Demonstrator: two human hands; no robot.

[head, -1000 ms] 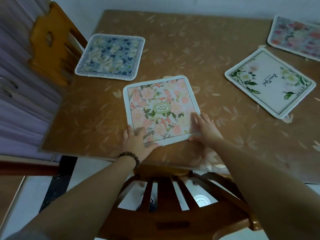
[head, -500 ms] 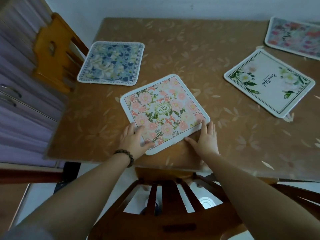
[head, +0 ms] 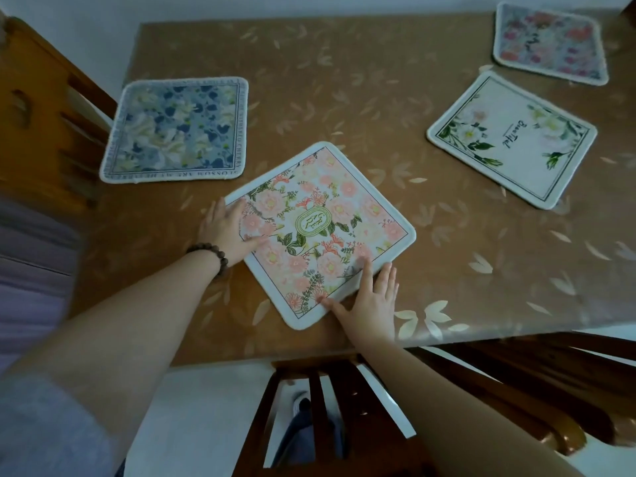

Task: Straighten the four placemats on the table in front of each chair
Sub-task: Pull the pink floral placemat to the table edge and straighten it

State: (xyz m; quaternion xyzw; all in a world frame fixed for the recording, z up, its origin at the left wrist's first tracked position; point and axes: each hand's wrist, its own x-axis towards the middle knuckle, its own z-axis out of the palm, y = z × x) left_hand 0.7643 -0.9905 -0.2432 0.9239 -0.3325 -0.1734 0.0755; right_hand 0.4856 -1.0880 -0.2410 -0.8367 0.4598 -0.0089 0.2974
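Head view: pink placemat (head: pixel 320 232) now skewed further, left hand (head: pixel 225 228) moved up its edge

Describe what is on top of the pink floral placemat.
The left hand rests on the pink floral placemat at its left edge, the right hand at its near edge. The print beneath their fingers is hidden.

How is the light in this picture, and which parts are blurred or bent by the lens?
Head view: dim, soft light; a pale sheen on the table at the far right. The pink placemat is sharpest; the far floral placemat is blurry. The wide lens bows the table's edges and the chair.
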